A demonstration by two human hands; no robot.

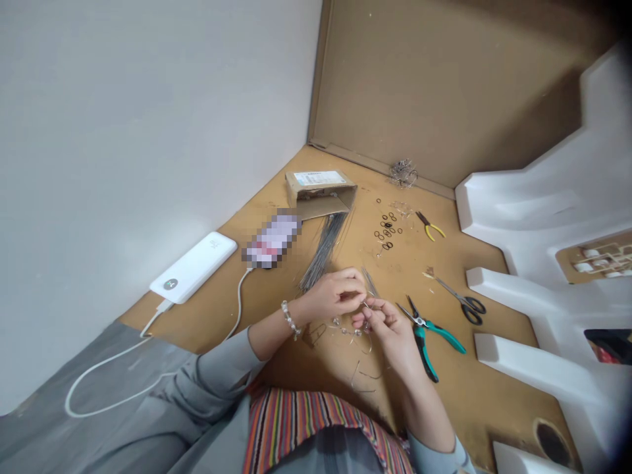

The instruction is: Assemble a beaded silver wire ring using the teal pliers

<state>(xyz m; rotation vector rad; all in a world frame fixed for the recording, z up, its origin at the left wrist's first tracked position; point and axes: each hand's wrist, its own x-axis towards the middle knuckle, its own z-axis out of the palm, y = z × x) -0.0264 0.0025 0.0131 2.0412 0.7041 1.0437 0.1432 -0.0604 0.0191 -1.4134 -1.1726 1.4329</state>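
Held piece (366, 305) indistinct (too small)

green pliers (421, 322), scissors (463, 300) and bundled wires (324, 247) mark this as a workshop.

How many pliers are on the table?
2: teal-handled long-nose pliers beside the right hand, and yellow-handled pliers farther back, near the black rings.

On the table (508, 395), a power bank (195, 266) lies left, with a phone (273, 238) to its right and a box (320, 178) beyond. Wires (323, 253) lie on the box's near side, rings (388, 225) to its right. Scissors (461, 299) lie farther right, pliers (420, 322) to their left.
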